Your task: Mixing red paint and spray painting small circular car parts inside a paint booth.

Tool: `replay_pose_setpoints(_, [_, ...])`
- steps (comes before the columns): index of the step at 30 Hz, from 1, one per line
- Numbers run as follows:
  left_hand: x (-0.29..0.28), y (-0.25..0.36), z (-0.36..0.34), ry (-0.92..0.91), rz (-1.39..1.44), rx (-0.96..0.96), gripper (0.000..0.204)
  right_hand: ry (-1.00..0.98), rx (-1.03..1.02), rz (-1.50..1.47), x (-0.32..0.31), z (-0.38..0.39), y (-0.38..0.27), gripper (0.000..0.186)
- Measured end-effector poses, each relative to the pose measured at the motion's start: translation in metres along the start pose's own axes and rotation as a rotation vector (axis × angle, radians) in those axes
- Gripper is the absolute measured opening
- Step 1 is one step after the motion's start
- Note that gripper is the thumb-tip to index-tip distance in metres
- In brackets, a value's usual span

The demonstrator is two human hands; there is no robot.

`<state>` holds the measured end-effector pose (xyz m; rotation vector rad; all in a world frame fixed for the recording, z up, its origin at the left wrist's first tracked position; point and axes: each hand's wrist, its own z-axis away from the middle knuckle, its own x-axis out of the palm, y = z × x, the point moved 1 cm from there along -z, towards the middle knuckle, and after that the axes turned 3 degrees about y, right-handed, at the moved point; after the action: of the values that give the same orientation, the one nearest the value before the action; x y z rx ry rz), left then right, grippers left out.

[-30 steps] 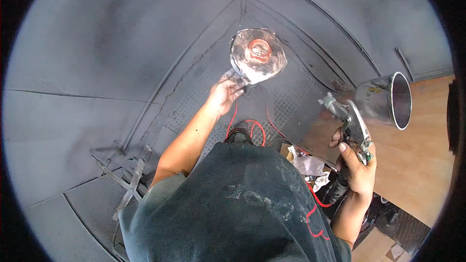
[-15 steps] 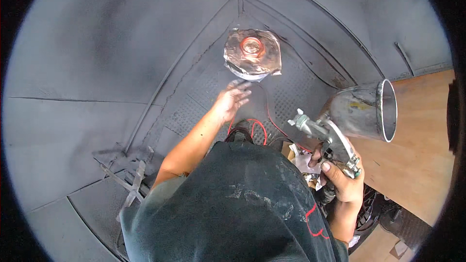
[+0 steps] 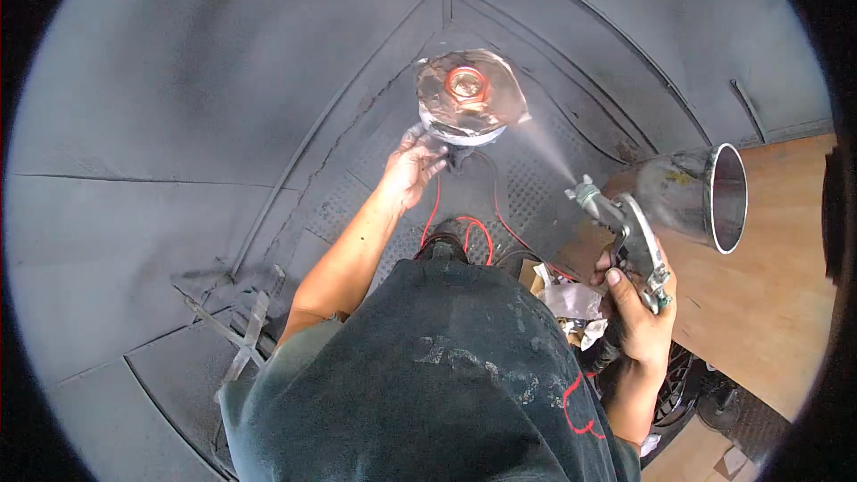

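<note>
The right hand (image 3: pixel 644 326) is wrapped tight around a spray gun (image 3: pixel 636 241), with the thumb on the near side of the handle. The gun sticks up out of the top of the hand, and its nose points up and to the left. A big metal cup (image 3: pixel 674 196) is just to the right of the gun, with its round open end facing right. A thin white mist (image 3: pixel 546 150) shoots from the nose toward a foil-covered thing (image 3: pixel 509 98), which is well apart from the gun, up and to the left. The left hand (image 3: pixel 409 170) is at the lower left edge of that foil thing, palm up, with its fingers bent and a bit apart; I cannot tell if they pinch it or only touch it. The gun is silver and grey, with dark smudges and a few green spots near its lower end. The cup is shiny with a yellowish smear on its side. The foil is crinkly and brown-silver, with a pale side below and a bright orange-red ring (image 3: pixel 486 86) on top.
</note>
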<state>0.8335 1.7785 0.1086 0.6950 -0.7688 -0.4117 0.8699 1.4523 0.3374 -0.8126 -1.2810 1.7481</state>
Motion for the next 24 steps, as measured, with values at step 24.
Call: replay_pose_setpoints(24, [-0.009, 0.01, -0.013, -0.012, -0.016, 0.022, 0.044, -0.05, 0.016, -0.005, -0.005, -0.003, 0.008, 0.05])
